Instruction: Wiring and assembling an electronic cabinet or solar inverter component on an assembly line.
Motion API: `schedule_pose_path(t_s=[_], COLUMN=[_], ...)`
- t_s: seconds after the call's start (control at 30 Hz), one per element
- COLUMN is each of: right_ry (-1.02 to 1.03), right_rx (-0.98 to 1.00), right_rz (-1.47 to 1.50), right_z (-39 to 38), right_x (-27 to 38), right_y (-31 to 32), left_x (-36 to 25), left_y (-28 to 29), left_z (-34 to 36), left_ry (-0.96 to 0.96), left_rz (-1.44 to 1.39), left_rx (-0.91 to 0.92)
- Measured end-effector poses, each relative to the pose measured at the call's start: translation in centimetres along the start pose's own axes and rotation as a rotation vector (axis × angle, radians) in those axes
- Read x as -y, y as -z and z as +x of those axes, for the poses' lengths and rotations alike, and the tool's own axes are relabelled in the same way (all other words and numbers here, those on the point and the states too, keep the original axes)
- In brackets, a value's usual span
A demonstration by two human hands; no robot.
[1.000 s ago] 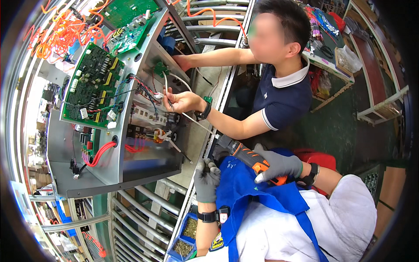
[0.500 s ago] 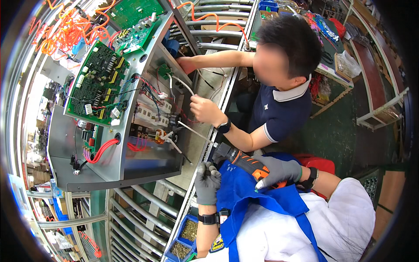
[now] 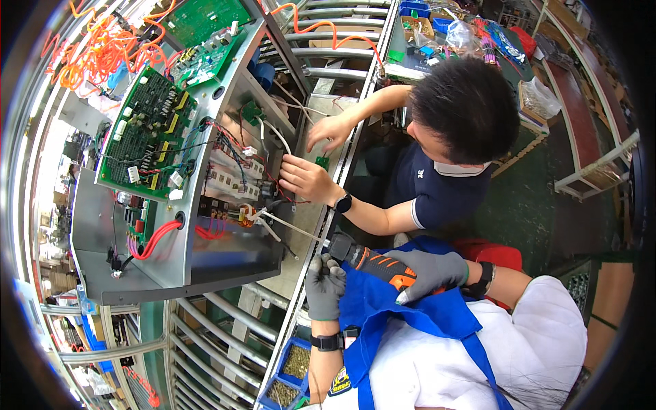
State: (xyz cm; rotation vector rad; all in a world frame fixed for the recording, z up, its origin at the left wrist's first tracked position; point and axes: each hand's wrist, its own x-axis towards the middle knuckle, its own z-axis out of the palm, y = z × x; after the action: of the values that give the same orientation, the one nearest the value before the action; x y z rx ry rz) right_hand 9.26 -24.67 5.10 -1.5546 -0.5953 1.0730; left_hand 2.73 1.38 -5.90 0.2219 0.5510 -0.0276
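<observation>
Screwdriver (image 3: 376,265) (orange-black) in right hand (image 3: 432,271)

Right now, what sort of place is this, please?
Probably an electronics assembly workshop: green circuit boards on a metal cabinet, conveyor rollers, and an orange-and-black power tool in the gloved right hand.

The cabinet (image 3: 232,264) stands left of the power tool (image 3: 378,265), beyond the parts bins (image 3: 288,377).

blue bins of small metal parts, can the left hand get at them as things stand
Probably yes: the left hand is just beyond the blue bins, which sit open beside its forearm, their contents in plain view. It would likely have to draw back, and whether it holds anything is unclear.
</observation>
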Motion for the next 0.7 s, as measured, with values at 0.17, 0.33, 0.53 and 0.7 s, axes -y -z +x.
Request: schedule_pose_path(t_s=[0.17,0.33,0.53,0.7], right_ry=[-0.054,-0.004,-0.108,0.012], right_rx=[0.045,0.019,0.077,-0.045], right_rz=[0.028,0.001,0.045,0.199], right_z=[-0.2,0.3,0.7,-0.4], right_x=[0.5,-0.5,0.3,-0.9], right_y=[0.0,-0.1,0.2,0.5], left_x=[0.4,0.8,-0.2,0.5], left_y=[-0.5,0.4,-0.7,0.7], left_z=[-0.2,0.5,0.7,2.6], left_ry=[-0.018,-0.111,-0.037,0.025], left_rz=[0.032,0.202,0.082,0.085], left_rx=[-0.020,-0.048,-0.039,0.102])
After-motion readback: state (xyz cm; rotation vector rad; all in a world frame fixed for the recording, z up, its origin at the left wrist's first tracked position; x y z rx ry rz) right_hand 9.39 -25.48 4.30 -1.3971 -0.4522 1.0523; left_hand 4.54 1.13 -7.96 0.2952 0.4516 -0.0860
